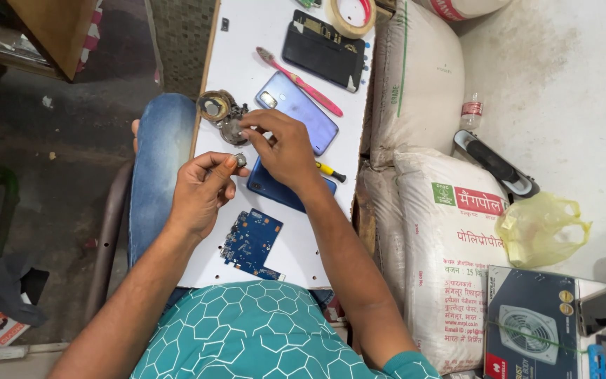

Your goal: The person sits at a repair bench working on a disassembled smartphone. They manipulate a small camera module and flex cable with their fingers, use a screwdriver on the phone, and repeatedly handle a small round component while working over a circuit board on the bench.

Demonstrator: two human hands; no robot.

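My left hand (201, 193) pinches a small round metal part (240, 161) between thumb and forefinger above the white board (247, 56) lying on my lap. Fingertips of my right hand (282, 147) touch a grey round cap with small parts (231, 130) near the board's left edge. Under my right palm lie a yellow-handled screwdriver (331, 170) and a dark blue phone body (275, 191). A blue phone back cover (303, 112) rests just beyond that hand. A blue circuit board (250, 242) sits nearer to me.
A brass-coloured round tin (213, 107) sits at the board's left edge. Farther off are a pink toothbrush (299, 82), an opened black phone frame (322, 49) and a tape roll (351, 15). White sacks (450, 238), a yellow bag (541, 228) and a fan box (531, 323) stand right.
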